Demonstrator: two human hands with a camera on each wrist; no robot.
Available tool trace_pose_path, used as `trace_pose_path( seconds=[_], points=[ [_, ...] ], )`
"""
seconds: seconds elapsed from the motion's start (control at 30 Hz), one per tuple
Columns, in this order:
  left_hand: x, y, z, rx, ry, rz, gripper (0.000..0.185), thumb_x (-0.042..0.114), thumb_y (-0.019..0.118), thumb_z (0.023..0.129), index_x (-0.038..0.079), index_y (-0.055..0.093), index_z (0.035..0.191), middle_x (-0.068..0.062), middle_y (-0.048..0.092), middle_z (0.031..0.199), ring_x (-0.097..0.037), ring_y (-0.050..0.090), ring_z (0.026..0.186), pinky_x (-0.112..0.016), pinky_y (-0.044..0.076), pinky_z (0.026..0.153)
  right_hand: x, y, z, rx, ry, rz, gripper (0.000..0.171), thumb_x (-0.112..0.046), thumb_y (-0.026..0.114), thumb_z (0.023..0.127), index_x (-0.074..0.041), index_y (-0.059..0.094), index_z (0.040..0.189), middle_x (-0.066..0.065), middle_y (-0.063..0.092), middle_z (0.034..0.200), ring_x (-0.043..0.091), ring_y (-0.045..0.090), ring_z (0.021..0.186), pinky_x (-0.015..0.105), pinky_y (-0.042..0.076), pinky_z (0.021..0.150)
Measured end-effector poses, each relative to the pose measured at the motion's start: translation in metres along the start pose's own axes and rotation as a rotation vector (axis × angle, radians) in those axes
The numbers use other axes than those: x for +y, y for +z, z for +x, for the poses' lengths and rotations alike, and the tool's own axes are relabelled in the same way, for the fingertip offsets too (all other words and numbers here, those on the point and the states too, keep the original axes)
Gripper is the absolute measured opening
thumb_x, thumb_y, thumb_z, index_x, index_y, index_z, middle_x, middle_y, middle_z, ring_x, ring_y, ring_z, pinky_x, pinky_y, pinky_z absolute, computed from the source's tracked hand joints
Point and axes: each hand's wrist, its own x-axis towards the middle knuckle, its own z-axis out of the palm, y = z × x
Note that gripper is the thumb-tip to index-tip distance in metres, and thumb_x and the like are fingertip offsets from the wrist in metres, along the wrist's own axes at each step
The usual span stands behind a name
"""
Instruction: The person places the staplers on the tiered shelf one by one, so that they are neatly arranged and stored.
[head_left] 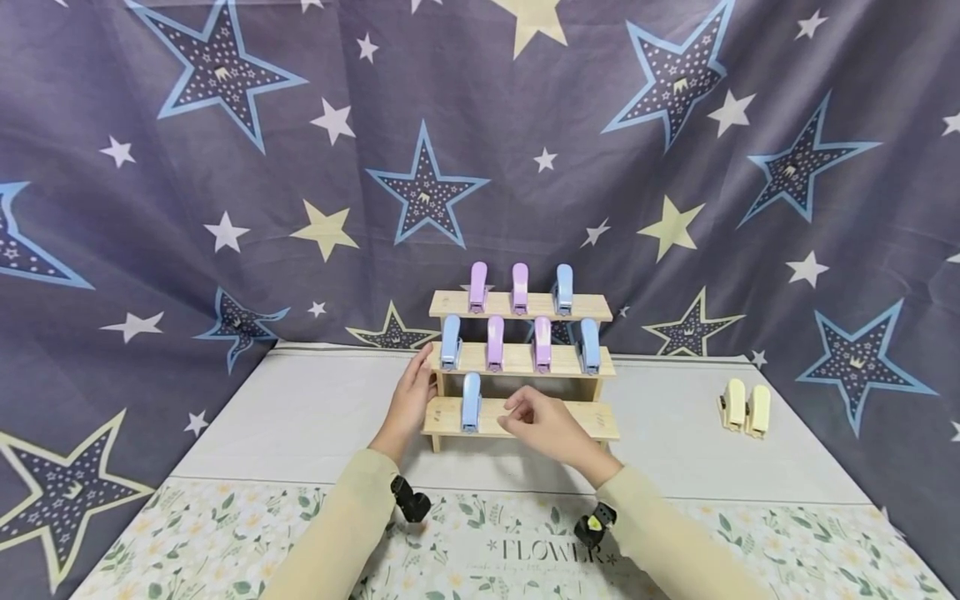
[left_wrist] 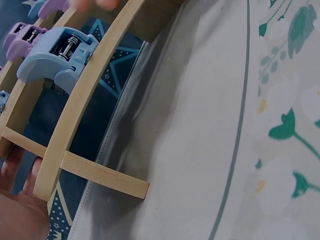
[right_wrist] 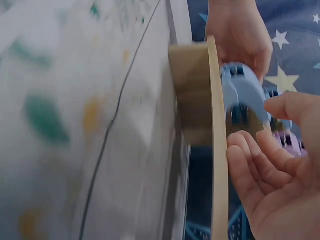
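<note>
A three-tier wooden display stand [head_left: 551,360] carries small staplers. A single blue stapler [head_left: 471,403] stands upright on the left part of its bottom tier. My right hand [head_left: 553,427] hovers just right of that stapler, holding nothing; in the right wrist view its fingers [right_wrist: 260,165] are bent and the thumb is apart from them. At the stand's left end is my left hand [head_left: 408,398], its fingers alongside the middle tier. The left wrist view shows the left fingers [left_wrist: 12,167] partly hidden behind the wood.
The middle tier holds blue staplers [head_left: 450,342] at both ends and purple staplers [head_left: 496,343] between. Two purple staplers and a blue stapler [head_left: 563,289] stand on top. Two yellow staplers [head_left: 734,405] sit at the table's right. A starry curtain [head_left: 525,125] hangs behind.
</note>
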Motion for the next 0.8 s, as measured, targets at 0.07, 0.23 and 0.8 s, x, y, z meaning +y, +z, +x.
trace_pose_path(
  seconds=[0.07, 0.23, 0.8],
  points=[
    [0.0, 0.0, 0.0, 0.006, 0.005, 0.0, 0.048, 0.021, 0.028, 0.112, 0.01, 0.029, 0.159, -0.023, 0.032, 0.157, -0.044, 0.042, 0.136, -0.047, 0.037, 0.115, 0.004, -0.009, -0.004, 0.004, -0.006, -0.012, 0.018, -0.022, 0.069, 0.095, -0.009, 0.063, 0.105, -0.004, 0.066, 0.087, 0.011, 0.061, 0.076, 0.028, 0.053, 0.067],
    [0.0, 0.0, 0.0, 0.013, 0.001, 0.008, 0.048, 0.022, 0.029, 0.112, 0.012, 0.03, 0.158, -0.022, 0.032, 0.157, -0.043, 0.043, 0.136, -0.046, 0.038, 0.114, 0.02, -0.031, -0.013, 0.044, 0.0, -0.054, 0.016, -0.018, 0.07, 0.094, -0.007, 0.064, 0.103, -0.004, 0.065, 0.085, 0.011, 0.061, 0.074, 0.026, 0.053, 0.065],
    [-0.001, 0.0, 0.001, 0.006, -0.007, 0.025, 0.048, 0.021, 0.027, 0.112, 0.011, 0.028, 0.159, -0.023, 0.03, 0.159, -0.044, 0.04, 0.137, -0.048, 0.035, 0.116, 0.107, -0.151, -0.066, 0.266, 0.164, -0.289, 0.023, -0.019, 0.065, 0.096, 0.0, 0.066, 0.109, 0.014, 0.071, 0.096, 0.03, 0.068, 0.087, 0.032, 0.056, 0.07]
  ],
)
